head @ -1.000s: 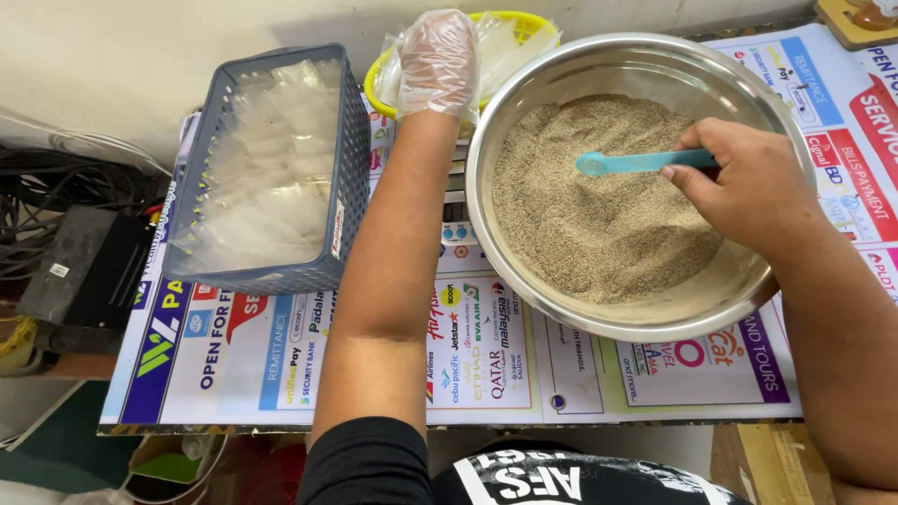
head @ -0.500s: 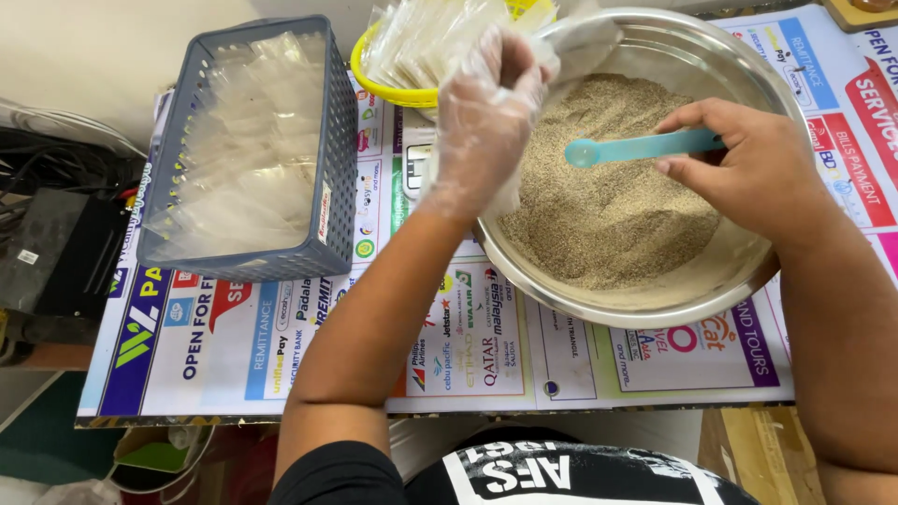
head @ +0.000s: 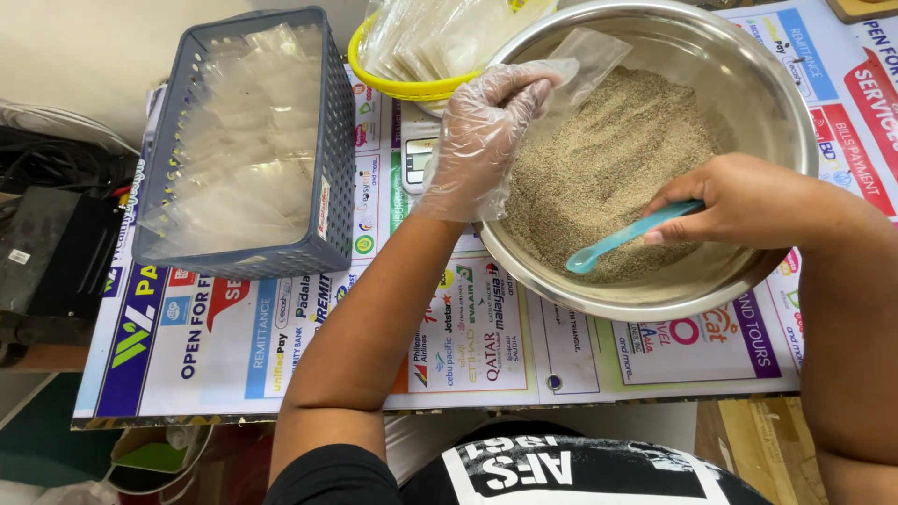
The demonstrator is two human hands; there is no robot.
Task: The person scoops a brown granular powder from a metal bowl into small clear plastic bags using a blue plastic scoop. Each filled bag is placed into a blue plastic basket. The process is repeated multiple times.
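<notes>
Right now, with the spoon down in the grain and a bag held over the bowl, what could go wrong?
1. The small clear bag is pinched by the gloved left hand at one edge only; its mouth may sag, so grain could miss it.
2. The right hand holds the turquoise spoon low near the steel bowl rim; a heaped scoop could spill onto the printed table cover.

The gloved left hand pinches a clear bag over the steel bowl of tan grain. The bare right hand holds a blue spoon in it. A grey basket of bags stands beside.
</notes>
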